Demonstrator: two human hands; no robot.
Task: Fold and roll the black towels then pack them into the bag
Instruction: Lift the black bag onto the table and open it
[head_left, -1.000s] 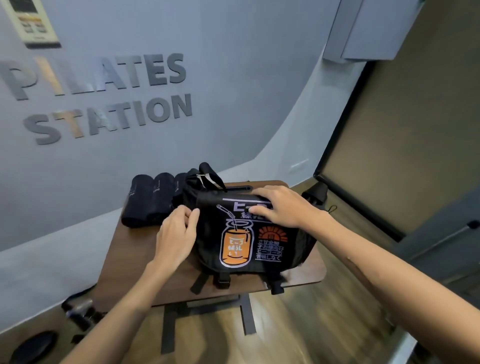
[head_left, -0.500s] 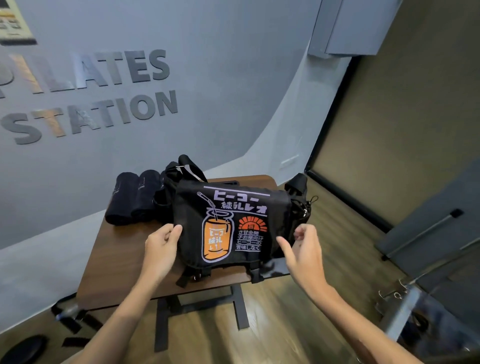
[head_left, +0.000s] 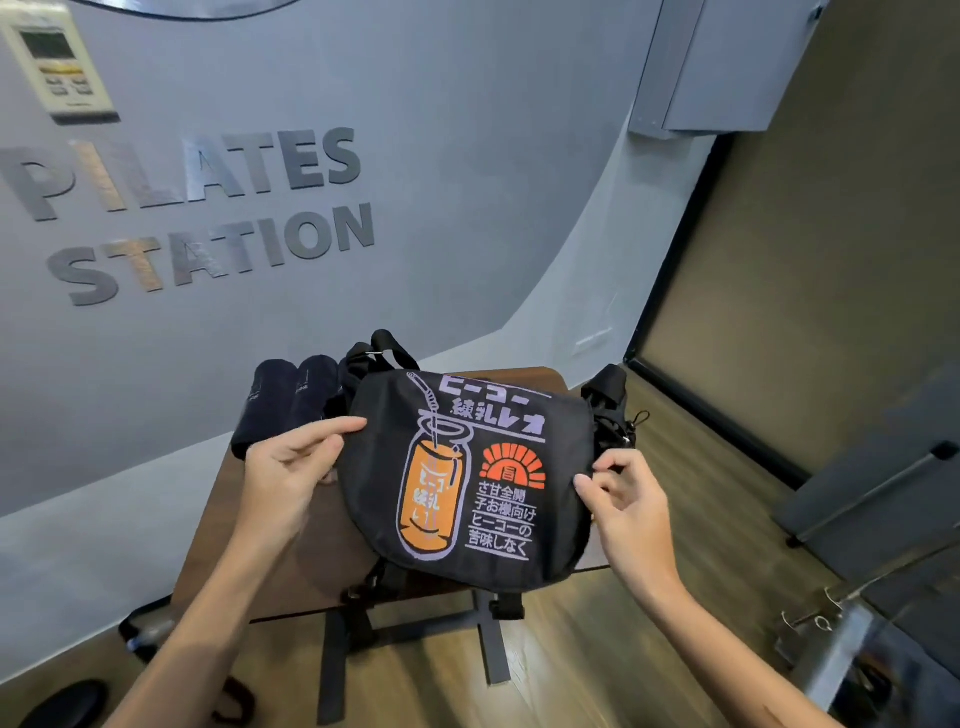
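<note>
A black messenger bag (head_left: 561, 535) with an orange can print lies on a small brown table (head_left: 265, 551); its front flap is raised towards me. My left hand (head_left: 291, 467) pinches the flap's left edge. At the flap's right edge my right hand (head_left: 623, 493) pinches the fabric with thumb and fingers. Two rolled black towels (head_left: 291, 400) lie side by side at the table's back left, just behind the bag. What the bag holds is hidden by the flap.
The table stands close to a grey wall with metal letters. Its black metal legs (head_left: 337, 665) rest on a wood floor. A grey frame with metal bars (head_left: 857, 571) stands at the right. Dark objects lie on the floor at lower left.
Both hands moved from the top of the bag to the flap's two side edges and took hold. The flap has lifted towards me.
</note>
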